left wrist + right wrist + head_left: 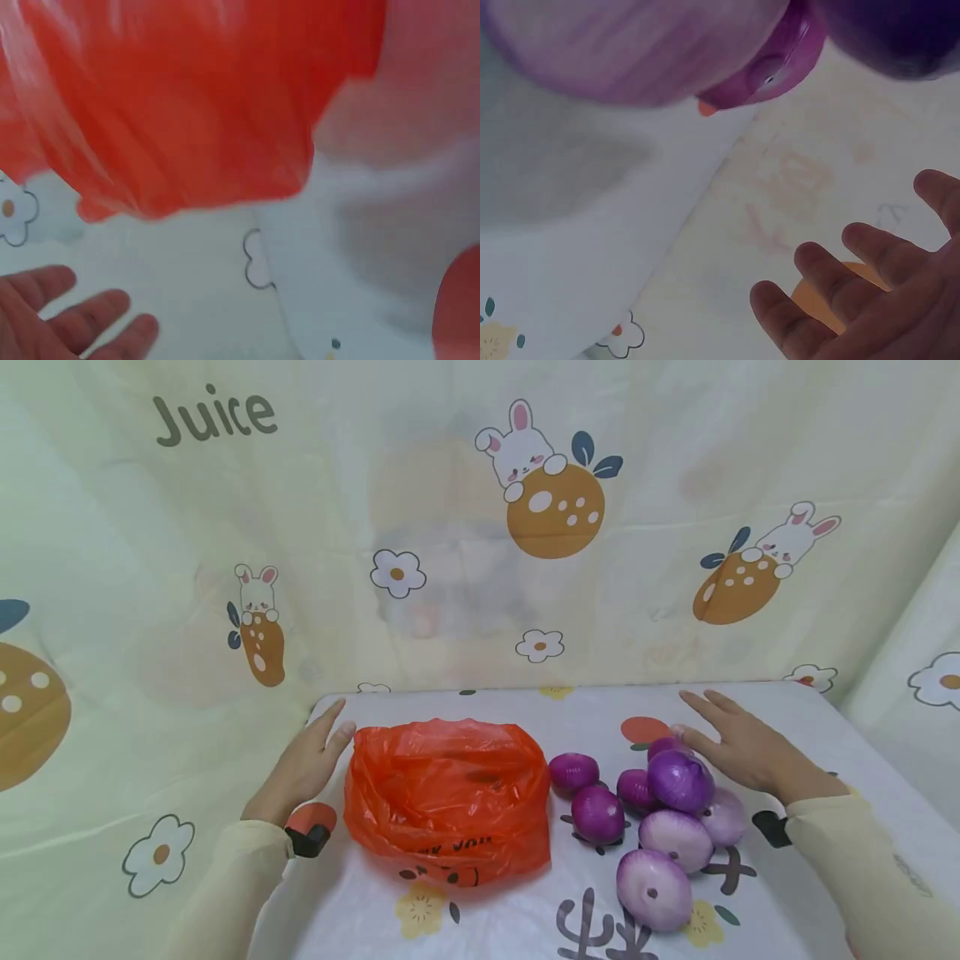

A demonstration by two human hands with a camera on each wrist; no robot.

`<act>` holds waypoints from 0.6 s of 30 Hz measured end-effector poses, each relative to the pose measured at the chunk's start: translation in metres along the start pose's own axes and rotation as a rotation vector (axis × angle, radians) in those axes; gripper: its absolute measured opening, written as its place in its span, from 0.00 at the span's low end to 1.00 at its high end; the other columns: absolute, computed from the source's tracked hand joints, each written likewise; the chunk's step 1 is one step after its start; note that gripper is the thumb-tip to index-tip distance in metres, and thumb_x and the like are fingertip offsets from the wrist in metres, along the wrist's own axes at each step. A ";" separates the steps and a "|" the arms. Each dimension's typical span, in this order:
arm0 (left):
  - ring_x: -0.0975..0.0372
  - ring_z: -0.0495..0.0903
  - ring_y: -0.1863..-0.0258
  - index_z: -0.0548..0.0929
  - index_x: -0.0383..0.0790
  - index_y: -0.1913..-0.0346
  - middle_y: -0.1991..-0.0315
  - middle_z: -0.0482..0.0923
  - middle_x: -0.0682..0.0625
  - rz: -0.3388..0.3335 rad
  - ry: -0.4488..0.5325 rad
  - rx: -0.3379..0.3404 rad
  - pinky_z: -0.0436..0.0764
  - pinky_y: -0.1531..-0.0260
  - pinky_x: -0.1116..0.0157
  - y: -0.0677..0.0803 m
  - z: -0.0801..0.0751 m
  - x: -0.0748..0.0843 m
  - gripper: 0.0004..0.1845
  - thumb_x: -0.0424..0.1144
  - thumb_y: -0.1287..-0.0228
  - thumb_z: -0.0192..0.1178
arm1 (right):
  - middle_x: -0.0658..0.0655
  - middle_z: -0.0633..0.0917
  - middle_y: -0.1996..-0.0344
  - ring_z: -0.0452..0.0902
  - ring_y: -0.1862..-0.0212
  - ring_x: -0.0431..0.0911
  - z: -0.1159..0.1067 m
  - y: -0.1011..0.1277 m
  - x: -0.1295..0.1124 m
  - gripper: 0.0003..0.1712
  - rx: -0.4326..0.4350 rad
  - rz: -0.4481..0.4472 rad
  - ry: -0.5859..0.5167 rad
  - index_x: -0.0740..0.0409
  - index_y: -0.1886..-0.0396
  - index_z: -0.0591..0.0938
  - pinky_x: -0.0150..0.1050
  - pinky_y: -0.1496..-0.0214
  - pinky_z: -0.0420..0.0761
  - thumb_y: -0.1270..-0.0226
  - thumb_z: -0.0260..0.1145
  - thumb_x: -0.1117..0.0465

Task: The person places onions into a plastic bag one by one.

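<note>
A red plastic bag (450, 802) stands on the table with its mouth spread open and its inside in view. My left hand (303, 768) is just left of the bag, fingers straight and holding nothing. In the left wrist view the bag's side (187, 112) fills the top, above my spread fingers (90, 319). Several purple onions (597, 815) lie to the right of the bag, some stacked, with one dark purple onion (681, 782) on top. Beside the pile's far right side my right hand (750, 747) is held with straight fingers, gripping nothing. Onions (630, 45) also show in the right wrist view.
The table (817, 743) has a white cloth printed with flowers and fruit. A pale curtain (450, 527) with rabbits and oranges hangs behind it and at the left. At the near right of the pile lies a paler onion (654, 890).
</note>
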State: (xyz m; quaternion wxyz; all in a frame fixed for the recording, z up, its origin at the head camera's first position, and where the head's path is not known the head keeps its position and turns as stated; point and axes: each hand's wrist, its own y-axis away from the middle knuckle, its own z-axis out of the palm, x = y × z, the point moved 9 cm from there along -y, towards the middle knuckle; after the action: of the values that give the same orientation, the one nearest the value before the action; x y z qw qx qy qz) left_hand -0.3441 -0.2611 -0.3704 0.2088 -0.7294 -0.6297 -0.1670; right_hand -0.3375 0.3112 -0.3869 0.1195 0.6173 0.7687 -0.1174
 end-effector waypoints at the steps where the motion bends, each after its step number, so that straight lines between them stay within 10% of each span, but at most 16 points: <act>1: 0.37 0.55 0.21 0.50 0.45 0.15 0.17 0.53 0.38 0.003 0.018 0.009 0.56 0.27 0.32 0.003 0.001 0.000 0.42 0.66 0.19 0.37 | 0.81 0.54 0.23 0.52 0.26 0.81 0.001 0.002 -0.003 0.49 0.004 -0.011 -0.004 0.59 0.16 0.55 0.84 0.34 0.55 0.22 0.50 0.32; 18: 0.35 0.49 0.19 0.39 0.33 0.16 0.16 0.43 0.33 -0.205 0.243 0.075 0.60 0.29 0.33 0.067 0.042 0.016 0.57 0.66 0.28 0.57 | 0.79 0.62 0.26 0.60 0.29 0.79 0.016 0.028 -0.037 0.55 0.054 -0.040 -0.038 0.59 0.18 0.60 0.81 0.37 0.65 0.31 0.65 0.30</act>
State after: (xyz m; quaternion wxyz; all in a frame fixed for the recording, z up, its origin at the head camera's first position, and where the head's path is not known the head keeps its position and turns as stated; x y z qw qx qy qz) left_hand -0.2761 -0.2340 -0.4050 0.2924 -0.6276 -0.6766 -0.2506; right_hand -0.3017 0.2778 -0.3913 0.1149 0.6024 0.7751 -0.1519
